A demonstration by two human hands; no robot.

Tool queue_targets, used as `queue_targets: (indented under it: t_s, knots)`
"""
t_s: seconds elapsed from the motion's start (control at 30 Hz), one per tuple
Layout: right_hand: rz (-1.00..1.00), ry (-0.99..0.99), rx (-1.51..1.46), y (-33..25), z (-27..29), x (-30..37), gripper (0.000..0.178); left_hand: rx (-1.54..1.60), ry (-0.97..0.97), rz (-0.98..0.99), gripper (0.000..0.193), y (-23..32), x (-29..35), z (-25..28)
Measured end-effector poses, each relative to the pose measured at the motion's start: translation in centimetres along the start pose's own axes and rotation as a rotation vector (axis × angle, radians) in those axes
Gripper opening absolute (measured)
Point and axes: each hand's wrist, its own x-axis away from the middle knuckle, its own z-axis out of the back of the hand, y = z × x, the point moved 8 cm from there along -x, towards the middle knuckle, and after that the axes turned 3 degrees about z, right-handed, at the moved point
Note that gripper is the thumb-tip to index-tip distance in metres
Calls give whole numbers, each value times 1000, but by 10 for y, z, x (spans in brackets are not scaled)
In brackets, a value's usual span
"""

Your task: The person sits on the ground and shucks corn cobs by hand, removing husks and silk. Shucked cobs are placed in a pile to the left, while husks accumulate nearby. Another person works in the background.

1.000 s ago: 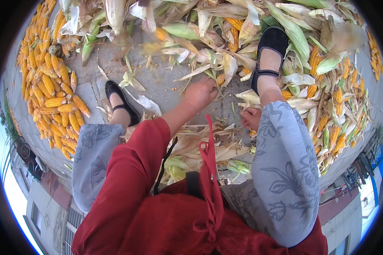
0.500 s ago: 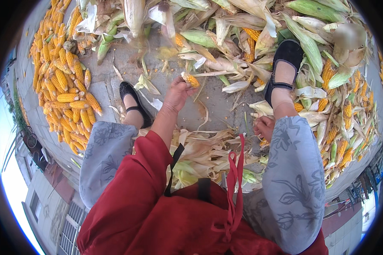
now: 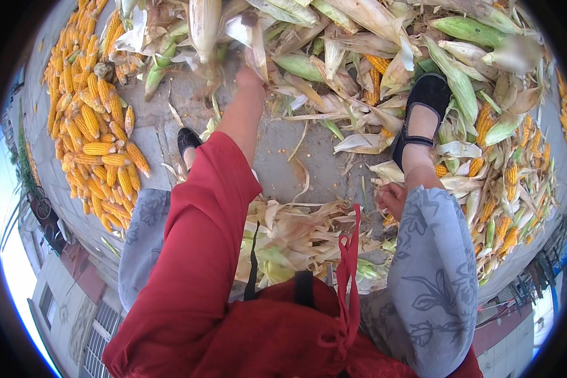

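My left arm stretches forward, and my left hand (image 3: 251, 78) is at the near edge of the heap of unhusked corn. It touches or lies just under a pale, dry-husked ear (image 3: 254, 47); its fingers are blurred and partly hidden, so any grip on the ear cannot be made out. Beside my right shin, my right hand (image 3: 392, 200) is low, with curled fingers. What those fingers hold, if anything, is hidden. Close by it are loose husks (image 3: 384, 171) and a bit of yellow corn (image 3: 389, 220).
A big pile of bare yellow cobs (image 3: 97, 148) lies at the left. More cobs mixed with husks (image 3: 504, 189) spread at the right. Stripped husks (image 3: 302, 233) lie between my legs. My black shoes (image 3: 427, 94) rest on grey paving (image 3: 274, 142) scattered with kernels.
My left hand has moved forward to the unhusked heap. The short yellow cob it held half a second ago no longer shows. My right hand has barely moved.
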Motion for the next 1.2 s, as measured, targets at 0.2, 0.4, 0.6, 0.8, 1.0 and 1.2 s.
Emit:
queue_targets:
  t_s: [0.2,0.4,0.6,0.8,1.0,1.2]
  knots:
    - [-53,-4,-38,-12,-9,-5,22,517,-451,62,48,-21,97,22]
    - [203,2,-11,-41,-12,-9,31,597,-669,82,58,-22,182,6]
    - [364,-97,-82,-116,-33,2,71,495,-971,256,52,-41,255,-48]
    - [587,-332,-403,-137,-62,18,70,318,-1051,491,55,-98,311,-79]
    - [262,-458,-616,-102,-74,15,67,508,-982,431,43,-86,303,-84]
    - [114,-379,-564,-101,-67,9,41,529,-913,413,39,-79,296,-98]
